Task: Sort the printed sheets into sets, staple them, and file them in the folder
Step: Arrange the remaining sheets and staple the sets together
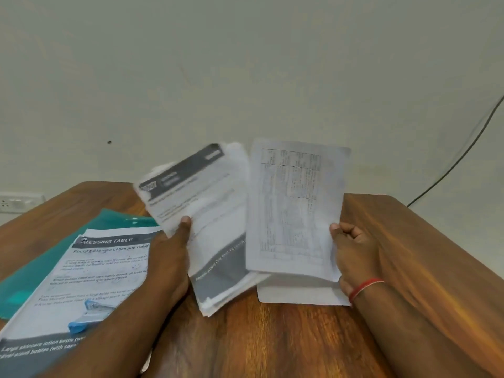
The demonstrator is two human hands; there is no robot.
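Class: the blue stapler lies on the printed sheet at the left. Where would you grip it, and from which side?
Judging by its pose, grip the blue stapler across its long sides at mid-body, coming from above: it lies flat on the printed sheet, and the left forearm covers its near side.

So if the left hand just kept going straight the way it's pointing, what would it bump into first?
The left hand points up and away from the person, and it already grips the stack of printed sheets. Beyond that stack nothing stands in its line before the wall, though depth is hard to judge here.

Both forearms reach forward — left hand (170, 249) and right hand (354, 255) raised, fingers clasped.
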